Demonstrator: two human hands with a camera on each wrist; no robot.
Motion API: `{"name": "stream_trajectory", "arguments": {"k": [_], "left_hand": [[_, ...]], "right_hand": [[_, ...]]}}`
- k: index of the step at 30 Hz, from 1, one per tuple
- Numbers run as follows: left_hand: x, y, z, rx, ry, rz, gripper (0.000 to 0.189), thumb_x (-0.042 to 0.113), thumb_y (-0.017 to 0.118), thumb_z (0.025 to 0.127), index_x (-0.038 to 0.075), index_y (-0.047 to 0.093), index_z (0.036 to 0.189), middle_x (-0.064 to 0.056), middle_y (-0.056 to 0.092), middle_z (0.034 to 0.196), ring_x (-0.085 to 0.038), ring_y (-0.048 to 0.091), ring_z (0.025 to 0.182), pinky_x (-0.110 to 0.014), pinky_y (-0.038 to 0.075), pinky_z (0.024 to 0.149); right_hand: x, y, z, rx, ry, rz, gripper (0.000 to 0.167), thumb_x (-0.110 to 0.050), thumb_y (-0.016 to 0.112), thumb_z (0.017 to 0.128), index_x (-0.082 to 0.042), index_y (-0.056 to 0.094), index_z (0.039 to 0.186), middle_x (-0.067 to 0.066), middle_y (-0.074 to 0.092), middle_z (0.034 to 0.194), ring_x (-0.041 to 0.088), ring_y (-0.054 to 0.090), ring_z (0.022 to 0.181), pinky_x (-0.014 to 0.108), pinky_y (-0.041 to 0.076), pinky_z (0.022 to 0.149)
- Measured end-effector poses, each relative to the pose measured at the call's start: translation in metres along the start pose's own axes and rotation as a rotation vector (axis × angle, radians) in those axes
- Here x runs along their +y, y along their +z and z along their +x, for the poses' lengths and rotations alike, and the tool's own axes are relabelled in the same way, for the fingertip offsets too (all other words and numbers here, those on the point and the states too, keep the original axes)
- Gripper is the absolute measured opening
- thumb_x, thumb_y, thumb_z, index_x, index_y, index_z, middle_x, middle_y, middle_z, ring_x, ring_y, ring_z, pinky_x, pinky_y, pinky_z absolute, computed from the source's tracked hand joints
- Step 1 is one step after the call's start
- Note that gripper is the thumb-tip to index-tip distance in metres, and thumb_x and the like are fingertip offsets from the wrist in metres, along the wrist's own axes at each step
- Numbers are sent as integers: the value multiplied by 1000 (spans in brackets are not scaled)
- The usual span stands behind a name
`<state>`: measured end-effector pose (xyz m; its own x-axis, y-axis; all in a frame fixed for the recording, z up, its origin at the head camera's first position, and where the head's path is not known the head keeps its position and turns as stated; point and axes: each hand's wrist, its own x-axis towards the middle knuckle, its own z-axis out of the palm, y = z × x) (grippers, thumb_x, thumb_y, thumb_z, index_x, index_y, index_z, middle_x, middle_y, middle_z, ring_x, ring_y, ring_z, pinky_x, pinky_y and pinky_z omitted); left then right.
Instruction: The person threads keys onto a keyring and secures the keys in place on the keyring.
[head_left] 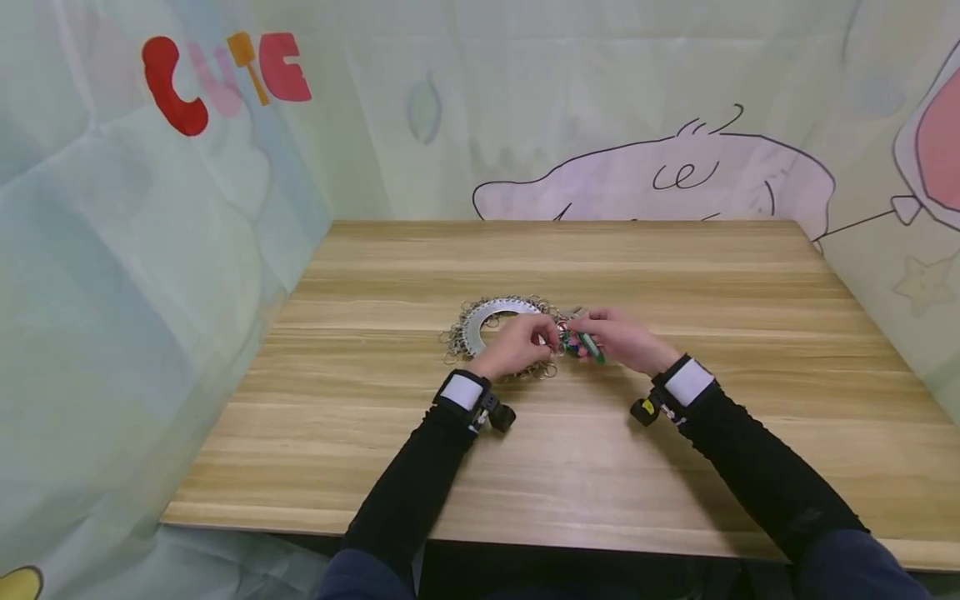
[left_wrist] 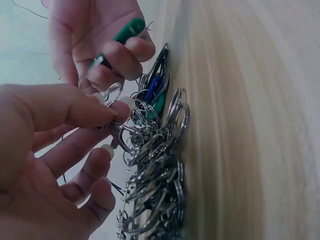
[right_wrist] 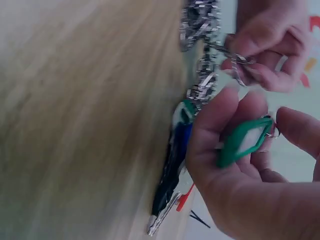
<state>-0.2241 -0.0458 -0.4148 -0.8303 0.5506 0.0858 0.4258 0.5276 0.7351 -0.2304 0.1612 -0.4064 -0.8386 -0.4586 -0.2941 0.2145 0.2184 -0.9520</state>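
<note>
A white ring-shaped disc (head_left: 474, 329), edged with many metal split rings (left_wrist: 157, 165), lies flat on the wooden table. My left hand (head_left: 517, 342) pinches one split ring (left_wrist: 114, 92) between thumb and forefinger at the disc's right side. Just to its right, my right hand (head_left: 618, 337) holds a green key tag (right_wrist: 247, 141) with a pale label, a small ring at its end by the thumb. Below the hands hang or lie more tags and dark, blue and green pieces (right_wrist: 176, 155) among the rings. Whether the tag's ring touches the pinched split ring, I cannot tell.
The wooden table (head_left: 337, 417) extends around the hands on all sides. A printed cloth (head_left: 390, 125) with cartoon drawings hangs behind it and on the left. Each wrist bears a strapped camera, such as the left one (head_left: 501, 417).
</note>
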Motion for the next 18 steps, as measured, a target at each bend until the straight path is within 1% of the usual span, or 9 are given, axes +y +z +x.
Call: {"name": "stream_trajectory", "arguments": {"k": [2,5,9,13,16,18], "left_hand": [[0,-1,-2,6,1,-4,11,0,65,82,9,64,89,-5,67,92,-14,58,79,-19,44,67],[0,-3,-3,16,-9,-4,11,0,64,83,9,64,89,-5,66,93,-14,58,78,-18,43,66],[-1,-5,-5,27,-12,-10,12,-2,64,82,9,65,89,-5,67,92,-14,57,77,-18,43,65],[-2,-6,-7,34,-13,-3,13,-1,65,81,11,65,88,-3,67,92,-12,57,76,-18,43,64],[-3,-7,-8,32,-11,-26,11,2,64,83,11,65,90,-3,67,94,-12,58,79,-18,44,66],[-4,-7,-9,35,-9,-48,10,4,63,84,10,64,92,-4,66,95,-13,58,81,-18,44,67]], "right_hand": [[1,4,2,9,-22,-92,31,-25,54,98,5,56,105,3,59,88,13,58,69,27,53,70],[2,8,3,-4,-64,-181,28,-19,56,97,6,58,108,4,58,92,13,59,70,27,54,69],[1,12,3,-8,-95,-236,25,-10,61,93,8,57,109,7,58,92,12,59,67,24,53,65],[-2,17,2,12,-103,-306,21,-11,62,91,6,59,103,10,60,87,11,58,63,24,52,61],[-3,20,1,27,-114,-327,18,-10,60,93,7,60,99,11,60,85,11,57,62,23,51,58],[-2,22,0,40,-126,-319,17,-9,60,93,7,61,99,11,60,84,12,57,62,23,49,58]]}}
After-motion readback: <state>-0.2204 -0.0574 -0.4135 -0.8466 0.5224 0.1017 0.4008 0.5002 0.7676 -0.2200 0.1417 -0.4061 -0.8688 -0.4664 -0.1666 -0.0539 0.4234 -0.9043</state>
